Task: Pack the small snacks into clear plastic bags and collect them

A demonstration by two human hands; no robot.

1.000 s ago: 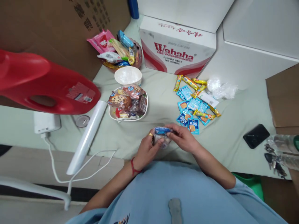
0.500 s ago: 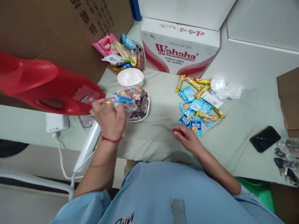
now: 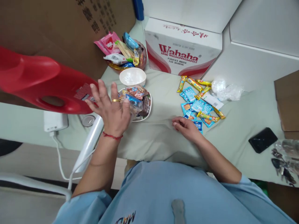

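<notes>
My left hand [image 3: 111, 112] is open, its fingers spread, palm down, with a gold ring on one finger. It hovers by the left side of a white container [image 3: 149, 112] and hides part of that rim. Wrapped snacks fill the container, among them a clear-and-blue packet [image 3: 135, 103] beside the thumb, a brown packet [image 3: 146, 106] and a cookie packet [image 3: 138, 92]. Loosely curled, my right hand [image 3: 185, 127] rests on the cloth with nothing visible in it. Just beyond it lie blue snack packets [image 3: 198, 105] and yellow-wrapped bars [image 3: 194, 84].
Behind the container stand a white bowl [image 3: 133, 77] and a heaped snack bowl [image 3: 143, 60]. A red jug [image 3: 70, 90] is at left, above a power strip [image 3: 90, 146]. A Wahaba-style red-and-white water box [image 3: 182, 53] stands behind. A black phone [image 3: 263, 140] and keys [image 3: 283, 168] lie right.
My left hand has gone from bent fingers at the clear-and-blue packet to spread fingers, and the packet now lies in the container. My right hand has barely moved.
</notes>
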